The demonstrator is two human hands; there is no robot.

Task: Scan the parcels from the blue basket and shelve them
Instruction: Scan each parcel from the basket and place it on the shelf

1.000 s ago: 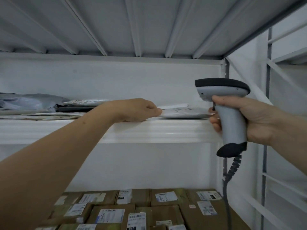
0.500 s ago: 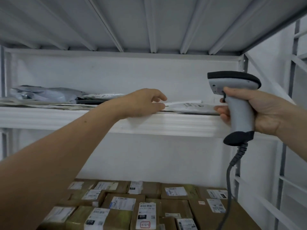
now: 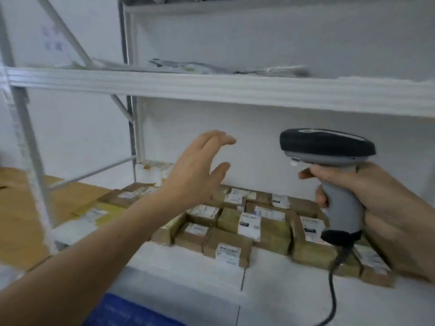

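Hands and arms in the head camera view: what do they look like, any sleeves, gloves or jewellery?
Both are bare. The left hand and left forearm show no sleeve, glove, ring or watch. The right hand is likewise uncovered, with no ring visible. The picture is slightly blurred.

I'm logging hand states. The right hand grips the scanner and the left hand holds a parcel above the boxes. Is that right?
Not quite. The head view shows the left hand empty, fingers relaxed and open, above the boxes. The right hand does grip the scanner.
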